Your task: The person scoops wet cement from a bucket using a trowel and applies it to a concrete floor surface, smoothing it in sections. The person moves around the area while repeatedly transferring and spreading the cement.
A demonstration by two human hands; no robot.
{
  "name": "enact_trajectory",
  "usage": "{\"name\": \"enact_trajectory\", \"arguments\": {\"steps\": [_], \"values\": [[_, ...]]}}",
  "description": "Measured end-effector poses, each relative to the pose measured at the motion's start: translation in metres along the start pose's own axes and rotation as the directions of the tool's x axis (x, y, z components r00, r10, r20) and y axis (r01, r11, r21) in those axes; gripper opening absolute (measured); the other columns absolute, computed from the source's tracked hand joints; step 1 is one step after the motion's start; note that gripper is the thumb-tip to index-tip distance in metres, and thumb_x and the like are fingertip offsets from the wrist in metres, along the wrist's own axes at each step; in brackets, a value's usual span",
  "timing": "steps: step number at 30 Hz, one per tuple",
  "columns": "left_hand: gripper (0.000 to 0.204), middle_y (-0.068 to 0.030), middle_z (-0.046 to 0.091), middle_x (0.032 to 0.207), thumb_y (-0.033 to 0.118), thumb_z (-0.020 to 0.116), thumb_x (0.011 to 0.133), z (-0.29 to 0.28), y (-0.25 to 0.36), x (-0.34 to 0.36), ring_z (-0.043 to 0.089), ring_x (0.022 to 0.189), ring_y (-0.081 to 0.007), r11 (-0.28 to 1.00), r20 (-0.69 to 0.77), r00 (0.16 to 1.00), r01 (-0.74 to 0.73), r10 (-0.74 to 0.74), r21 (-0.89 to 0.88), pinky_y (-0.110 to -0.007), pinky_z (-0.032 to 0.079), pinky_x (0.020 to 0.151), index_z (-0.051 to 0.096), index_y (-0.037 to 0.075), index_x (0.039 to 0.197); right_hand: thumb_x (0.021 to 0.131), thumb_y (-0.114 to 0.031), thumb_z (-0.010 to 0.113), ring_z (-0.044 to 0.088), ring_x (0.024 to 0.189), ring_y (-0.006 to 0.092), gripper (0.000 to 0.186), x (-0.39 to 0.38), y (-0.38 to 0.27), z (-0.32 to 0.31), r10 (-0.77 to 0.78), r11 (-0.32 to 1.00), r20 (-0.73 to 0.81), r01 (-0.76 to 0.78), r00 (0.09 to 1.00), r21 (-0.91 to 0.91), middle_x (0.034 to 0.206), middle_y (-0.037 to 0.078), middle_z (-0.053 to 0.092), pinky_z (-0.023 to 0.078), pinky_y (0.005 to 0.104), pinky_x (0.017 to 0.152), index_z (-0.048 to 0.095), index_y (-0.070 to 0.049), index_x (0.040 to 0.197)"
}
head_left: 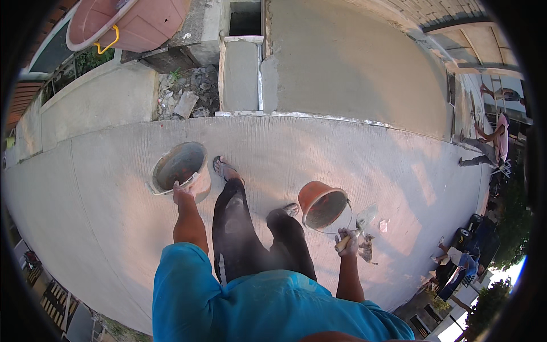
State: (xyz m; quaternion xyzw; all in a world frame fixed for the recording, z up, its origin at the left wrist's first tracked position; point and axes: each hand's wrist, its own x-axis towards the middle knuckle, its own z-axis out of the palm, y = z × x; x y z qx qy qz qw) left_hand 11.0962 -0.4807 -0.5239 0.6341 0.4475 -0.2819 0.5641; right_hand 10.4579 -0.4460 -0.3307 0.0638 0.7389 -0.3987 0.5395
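My left hand (183, 192) is closed at the near rim of a cement-coated bucket (200, 185), where its wire handle lies. That bucket tilts, its grey-smeared mouth turned up and to the left. In my right hand (346, 242) is a trowel (366, 216), gripped by its wooden handle, with the blade pointing away from me. The same hand appears to hold the wire handle of an orange bucket (314, 194), which is tipped with its mouth to the right. Grey residue coats the inside of this bucket, and no load shows in it.
Smooth wet-looking cement (353, 68) lies beyond a pale edging strip (307, 117). A rubble-filled pit (188, 94) and a large pink tub (137, 28) are at the far left. People (493, 142) are at the right, near a dark vehicle (476, 239). Ridged concrete (262, 137) surrounds my feet.
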Motion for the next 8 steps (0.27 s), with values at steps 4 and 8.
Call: {"name": "enact_trajectory", "arguments": {"steps": [4, 8], "values": [[0.064, -0.0151, 0.037, 0.153, 0.038, 0.053, 0.096, -0.070, -0.028, -0.035, 0.039, 0.138, -0.0324, 0.973, 0.227, 0.957, -0.209, 0.183, 0.095, -0.046, 0.034, 0.114, 0.035, 0.005, 0.148, 0.090, -0.022, 0.060, 0.064, 0.097, 0.0205, 0.016, 0.018, -0.021, -0.099, -0.029, 0.962, 0.045, 0.016, 0.999, 0.274, 0.100, 0.003, 0.063, 0.053, 0.0423, 0.082, 0.060, -0.009, 0.100], [0.087, -0.0162, 0.036, 0.155, 0.051, 0.071, 0.084, -0.105, -0.067, -0.158, 0.039, 0.138, -0.0355, 0.881, 0.420, 0.868, -0.394, 0.264, 0.260, -0.057, 0.024, 0.116, 0.035, 0.006, 0.149, 0.090, -0.028, 0.060, 0.065, 0.090, 0.0205, 0.014, 0.015, -0.043, -0.191, -0.133, 0.922, 0.148, 0.068, 0.980, 0.381, 0.091, 0.001, 0.067, 0.055, 0.0420, 0.077, 0.060, -0.015, 0.092]]}}
